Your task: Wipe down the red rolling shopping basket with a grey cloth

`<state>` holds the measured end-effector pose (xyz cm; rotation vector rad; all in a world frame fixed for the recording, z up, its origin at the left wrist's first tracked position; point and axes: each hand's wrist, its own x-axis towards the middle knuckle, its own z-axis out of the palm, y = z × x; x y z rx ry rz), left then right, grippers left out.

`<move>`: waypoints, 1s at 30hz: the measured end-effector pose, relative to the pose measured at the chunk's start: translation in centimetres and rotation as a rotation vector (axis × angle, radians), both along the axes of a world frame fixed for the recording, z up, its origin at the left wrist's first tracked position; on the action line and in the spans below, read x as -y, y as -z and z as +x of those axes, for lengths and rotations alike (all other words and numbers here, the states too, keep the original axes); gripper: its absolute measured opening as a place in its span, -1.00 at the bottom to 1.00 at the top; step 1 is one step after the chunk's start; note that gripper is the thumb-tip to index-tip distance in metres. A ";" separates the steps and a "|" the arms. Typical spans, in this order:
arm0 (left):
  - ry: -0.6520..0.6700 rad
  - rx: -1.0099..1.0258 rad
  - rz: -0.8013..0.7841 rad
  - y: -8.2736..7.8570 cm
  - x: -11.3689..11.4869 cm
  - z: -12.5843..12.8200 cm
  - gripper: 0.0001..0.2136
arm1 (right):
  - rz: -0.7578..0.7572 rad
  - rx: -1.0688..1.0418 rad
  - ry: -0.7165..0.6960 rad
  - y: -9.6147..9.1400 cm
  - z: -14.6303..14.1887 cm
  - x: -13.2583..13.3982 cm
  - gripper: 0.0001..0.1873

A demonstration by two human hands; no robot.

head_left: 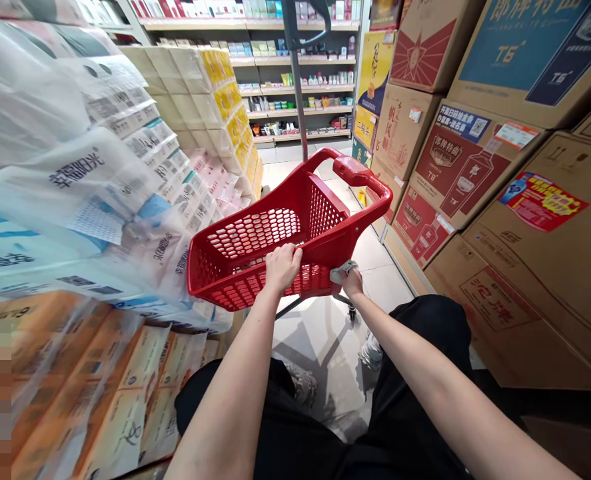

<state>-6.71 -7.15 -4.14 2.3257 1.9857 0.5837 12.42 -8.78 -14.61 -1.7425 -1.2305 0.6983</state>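
A red plastic shopping cart [245, 230] with a perforated basket stands in front of me, its handle toward the upper right. Nothing lies in the part of the basket that shows. My left hand [282, 268] is closed over the near rim of the basket. Lower and to the right, my right hand [351, 283] grips a pale grey cloth [342, 271], which touches the cart's side near its lower rear corner. The right fingers are partly covered by the cloth. A caster wheel [352, 312] shows beneath the basket.
Stacked paper packs [125, 180] crowd the left, with orange packs [90, 373] nearer me. Cardboard cartons [475, 167] are piled along the right. A grey pole [298, 93] rises behind the cart, before product shelves [295, 61]. Tiled floor [385, 273] runs between the stacks.
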 end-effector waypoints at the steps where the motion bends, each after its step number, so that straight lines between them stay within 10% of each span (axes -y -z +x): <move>1: -0.004 0.001 -0.004 0.0 -0.1 0.0 -0.68 | -0.005 0.013 0.014 -0.9 0.4 -0.3 -0.77; 7: -0.019 -0.002 -0.020 -0.2 -0.2 0.3 -0.68 | 0.290 0.078 0.110 -6.2 1.7 -1.8 -0.62; 10: -0.020 -0.001 -0.017 -0.3 0.0 0.3 -0.68 | 0.363 0.077 0.124 -5.9 1.2 -1.8 -0.62; 17: -0.012 0.003 -0.008 -0.3 0.2 0.0 -0.70 | -0.012 0.129 0.044 -2.5 0.7 -1.1 -0.70; 24: 0.014 0.011 -0.008 -0.1 0.3 -0.2 -0.72 | 0.447 0.154 0.037 -6.3 0.2 1.0 -0.57; 30: 0.027 0.023 -0.028 0.0 0.5 -0.2 -0.72 | 0.513 0.170 -0.014 -7.1 -3.4 0.9 -0.76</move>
